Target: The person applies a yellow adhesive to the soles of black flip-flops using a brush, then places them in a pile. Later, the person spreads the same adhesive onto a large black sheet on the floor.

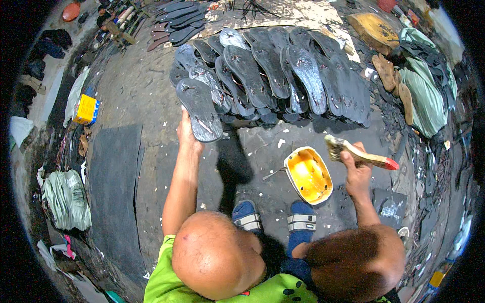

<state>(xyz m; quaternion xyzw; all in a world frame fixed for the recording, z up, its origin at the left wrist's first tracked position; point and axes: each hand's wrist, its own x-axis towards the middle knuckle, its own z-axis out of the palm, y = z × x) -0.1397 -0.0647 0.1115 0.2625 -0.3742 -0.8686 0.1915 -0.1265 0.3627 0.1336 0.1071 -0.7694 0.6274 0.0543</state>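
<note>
1 dark sole (194, 103) sits in the left hand (187, 132), at 11 o'clock from the worker's feet (247, 217). Toward 2 o'clock from it, overlapping soles (270, 73) lie in rows on the floor (166, 166); some gleam as if coated, others look dull, suggesting work partway through with duller pieces left. Toward 4 o'clock stands a yellow-smeared tub (298, 187); beyond it, the right hand (358, 169) grips a brush (376, 159) by its handle, bristles apart from the sole.

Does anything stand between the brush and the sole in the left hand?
Nothing visible does. Between the brush in the right hand and the sole in the left hand is open space; the tub sits nearer the feet, the sole pile beyond.
</note>
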